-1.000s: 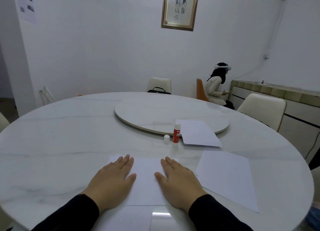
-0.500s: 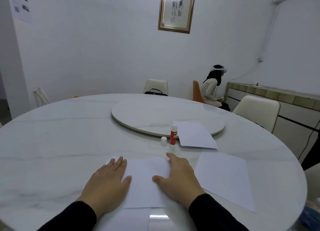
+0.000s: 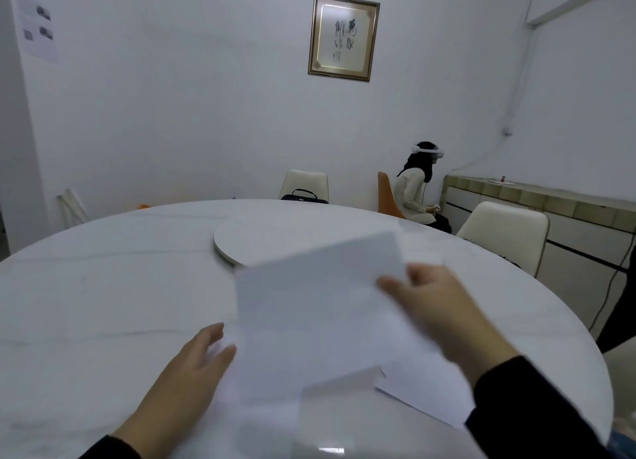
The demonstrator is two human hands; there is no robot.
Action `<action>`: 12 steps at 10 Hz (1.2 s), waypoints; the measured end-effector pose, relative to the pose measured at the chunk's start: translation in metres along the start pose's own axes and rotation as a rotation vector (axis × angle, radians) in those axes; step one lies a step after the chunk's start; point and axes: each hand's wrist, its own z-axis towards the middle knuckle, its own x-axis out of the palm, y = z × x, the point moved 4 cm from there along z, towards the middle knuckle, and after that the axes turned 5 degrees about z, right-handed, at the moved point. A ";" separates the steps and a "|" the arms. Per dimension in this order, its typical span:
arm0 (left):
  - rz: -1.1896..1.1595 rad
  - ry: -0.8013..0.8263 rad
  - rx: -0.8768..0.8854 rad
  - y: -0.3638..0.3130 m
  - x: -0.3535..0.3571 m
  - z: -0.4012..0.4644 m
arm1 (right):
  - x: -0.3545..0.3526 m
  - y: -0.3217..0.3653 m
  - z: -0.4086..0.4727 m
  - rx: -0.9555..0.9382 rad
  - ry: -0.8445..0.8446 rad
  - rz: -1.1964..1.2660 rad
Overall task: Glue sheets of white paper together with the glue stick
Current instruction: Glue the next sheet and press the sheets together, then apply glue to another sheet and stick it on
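Note:
My right hand (image 3: 444, 307) holds a white sheet of paper (image 3: 320, 307) by its right edge, lifted off the table and tilted toward me; the hand and sheet are blurred. My left hand (image 3: 192, 369) lies flat with straight fingers on the table at the sheet's lower left edge. Another white sheet (image 3: 426, 393) lies on the table under my right forearm. The lifted sheet hides the glue stick and its cap.
A round white marble table (image 3: 86, 303) carries a raised turntable (image 3: 261, 238) at its middle. Cream chairs (image 3: 506, 238) stand around it, one with a black bag (image 3: 303, 197). A person with a headset (image 3: 418, 186) sits at the back right by a sideboard (image 3: 550, 210).
My right hand has picked the sheet up from under both palms and raised it to the right. My left hand has stayed low on the table.

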 end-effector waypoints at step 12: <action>0.667 0.107 0.168 -0.016 0.019 0.000 | 0.005 -0.075 0.076 0.227 -0.456 -0.014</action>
